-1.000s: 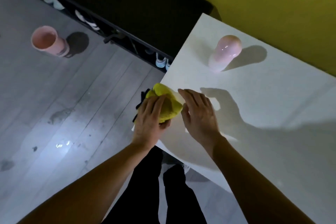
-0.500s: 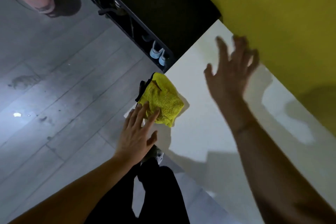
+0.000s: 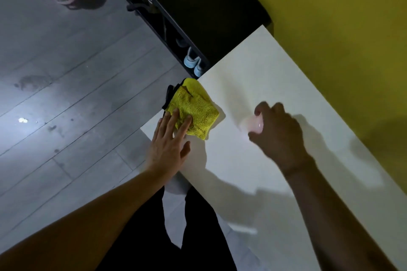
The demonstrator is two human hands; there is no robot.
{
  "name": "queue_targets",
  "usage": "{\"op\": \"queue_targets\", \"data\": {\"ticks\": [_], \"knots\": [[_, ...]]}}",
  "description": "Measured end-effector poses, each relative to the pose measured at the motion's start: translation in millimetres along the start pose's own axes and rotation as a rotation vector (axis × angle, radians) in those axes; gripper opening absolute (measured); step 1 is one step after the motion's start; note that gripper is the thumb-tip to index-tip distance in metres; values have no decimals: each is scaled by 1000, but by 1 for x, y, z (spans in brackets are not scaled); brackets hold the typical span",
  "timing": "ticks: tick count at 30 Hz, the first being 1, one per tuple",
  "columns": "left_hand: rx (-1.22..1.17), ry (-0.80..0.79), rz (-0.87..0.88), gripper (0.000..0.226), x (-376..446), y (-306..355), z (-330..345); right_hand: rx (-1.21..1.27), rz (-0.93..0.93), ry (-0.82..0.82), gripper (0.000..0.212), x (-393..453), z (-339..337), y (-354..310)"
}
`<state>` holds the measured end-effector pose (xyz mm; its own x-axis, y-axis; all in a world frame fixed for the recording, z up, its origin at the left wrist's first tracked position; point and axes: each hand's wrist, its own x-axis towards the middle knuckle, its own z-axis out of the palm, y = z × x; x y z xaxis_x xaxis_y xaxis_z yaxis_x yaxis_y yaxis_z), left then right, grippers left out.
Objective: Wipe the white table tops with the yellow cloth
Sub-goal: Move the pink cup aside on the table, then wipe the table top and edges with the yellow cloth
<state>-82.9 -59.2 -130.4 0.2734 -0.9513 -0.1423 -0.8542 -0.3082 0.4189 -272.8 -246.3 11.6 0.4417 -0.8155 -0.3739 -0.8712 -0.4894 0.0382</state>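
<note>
Head view: our flat left hand (image 3: 168,149) presses the yellow cloth (image 3: 193,110) at the white table (image 3: 253,182) corner; our right hand (image 3: 277,132) grips a blurred pink object (image 3: 253,124).

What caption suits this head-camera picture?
Left hand flat on yellow cloth at white table corner; right hand grips pink object.

No text, label, brand, number or sign can be read on anything in view.

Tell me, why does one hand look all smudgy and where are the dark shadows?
Head view: the right hand is motion-blurred around a small pale pink object; the left hand on the fuzzy yellow cloth looks sharp; arm shadows darken the white table top; glare shines on the grey plank floor.
</note>
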Motion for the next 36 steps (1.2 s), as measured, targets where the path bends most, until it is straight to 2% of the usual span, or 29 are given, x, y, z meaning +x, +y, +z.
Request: {"op": "queue_targets", "data": {"ticks": [4,7,9,11,12,14,17,19,22,25,28,32,36], "knots": [[-21,9,-88,80,8,22,5,-69,-44,-56,56,-43,15,4],[-34,37,-140,81,10,34,9,-123,-85,-117,75,-56,16,13],[-30,83,-165,78,11,40,12,-39,-167,-34,83,-49,1,21],[-4,143,-176,74,7,42,13,188,-322,80,64,-23,-21,22],[-1,169,-195,75,2,43,16,270,-422,81,54,-4,-29,20],[-5,233,-290,77,-13,45,26,278,-655,39,45,37,-30,1],[15,339,-378,73,-28,49,45,143,-962,-44,57,81,6,-39],[15,380,-377,65,-27,50,55,3,-1065,-34,70,97,39,-60],[8,450,-327,49,-21,48,62,-116,-1144,80,70,118,68,-82],[20,481,-206,46,-15,49,68,-27,-1140,127,57,141,81,-103],[11,424,-153,55,-9,51,71,14,-1145,78,47,154,81,-127],[38,377,-157,59,-8,52,72,-87,-1280,-78,49,148,79,-163],[34,400,-154,54,-10,53,72,-54,-1310,-3,41,146,84,-161]]}}
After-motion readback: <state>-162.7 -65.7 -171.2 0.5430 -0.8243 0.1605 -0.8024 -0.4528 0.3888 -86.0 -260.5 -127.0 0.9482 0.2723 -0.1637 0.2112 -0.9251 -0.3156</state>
